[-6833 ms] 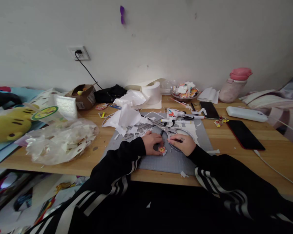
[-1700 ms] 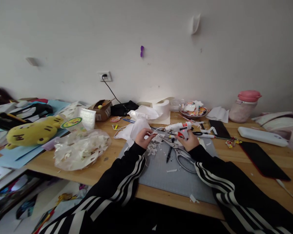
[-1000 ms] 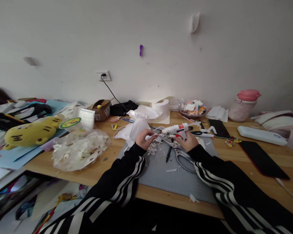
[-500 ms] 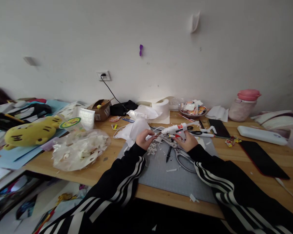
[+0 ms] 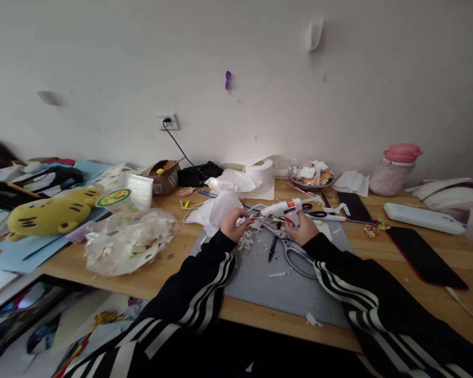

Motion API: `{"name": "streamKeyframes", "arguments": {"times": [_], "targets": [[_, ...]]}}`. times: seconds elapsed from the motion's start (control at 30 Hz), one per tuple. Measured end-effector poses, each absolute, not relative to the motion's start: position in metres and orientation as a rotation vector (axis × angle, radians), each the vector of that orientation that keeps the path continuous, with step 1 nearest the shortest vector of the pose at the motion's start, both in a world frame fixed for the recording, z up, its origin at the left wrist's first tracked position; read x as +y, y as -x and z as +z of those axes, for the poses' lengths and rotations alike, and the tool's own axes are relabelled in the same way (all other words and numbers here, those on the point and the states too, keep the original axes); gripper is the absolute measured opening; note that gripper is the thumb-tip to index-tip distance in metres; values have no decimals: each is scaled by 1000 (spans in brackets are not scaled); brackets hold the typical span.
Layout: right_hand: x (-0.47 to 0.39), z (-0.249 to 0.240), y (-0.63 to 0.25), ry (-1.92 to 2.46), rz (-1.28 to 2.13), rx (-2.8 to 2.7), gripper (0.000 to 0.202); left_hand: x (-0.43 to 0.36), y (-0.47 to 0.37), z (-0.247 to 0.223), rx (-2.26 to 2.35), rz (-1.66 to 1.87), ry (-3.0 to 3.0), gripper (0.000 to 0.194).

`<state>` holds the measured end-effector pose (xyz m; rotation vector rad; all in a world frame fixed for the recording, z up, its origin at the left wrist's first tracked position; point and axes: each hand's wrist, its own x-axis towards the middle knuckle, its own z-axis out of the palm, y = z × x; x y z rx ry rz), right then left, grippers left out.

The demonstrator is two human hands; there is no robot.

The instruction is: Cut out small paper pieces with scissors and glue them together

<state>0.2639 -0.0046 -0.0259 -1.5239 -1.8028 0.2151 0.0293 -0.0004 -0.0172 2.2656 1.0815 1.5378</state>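
Note:
My right hand (image 5: pixel 304 229) is wrapped round a white hot glue gun (image 5: pixel 276 209) with orange marks, its nozzle pointing left. Close to that nozzle, my left hand (image 5: pixel 235 224) pinches something small between thumb and fingers; its kind is too small to make out. Beneath both hands lies a grey cutting mat (image 5: pixel 260 286). Large scissors (image 5: pixel 297 258) rest on it, handles toward the front right. A black pen (image 5: pixel 273 249) lies just left of the scissors' handles. White paper scraps (image 5: pixel 246 241) are heaped below my left hand.
A plastic bag of scraps (image 5: pixel 128 244) and a yellow plush toy (image 5: pixel 49 214) lie left. Behind stand a white roll (image 5: pixel 260 173) and a bowl of scraps (image 5: pixel 312 176). Right are two phones (image 5: pixel 355 207), a white case (image 5: pixel 423 218) and a pink-lidded bottle (image 5: pixel 392 170).
My right thumb has shifted slightly to the right. Both hands and the hot glue gun otherwise stay nearly in place.

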Motion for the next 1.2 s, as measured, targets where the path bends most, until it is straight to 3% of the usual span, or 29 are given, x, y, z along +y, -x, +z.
{"name": "streamKeyframes", "arguments": {"times": [0.37,0.7,1.2], "targets": [[-3,-30,-265,1490,319,-1575,43,4,-29,-21,1203,1489,-2263,21],[-9,-8,-243,1209,1132,-1145,38,-11,-58,-26,1343,1643,-2318,22],[-32,-6,-211,1086,1270,-1124,41,-19,-71,-24,987,1672,-2440,14]]}}
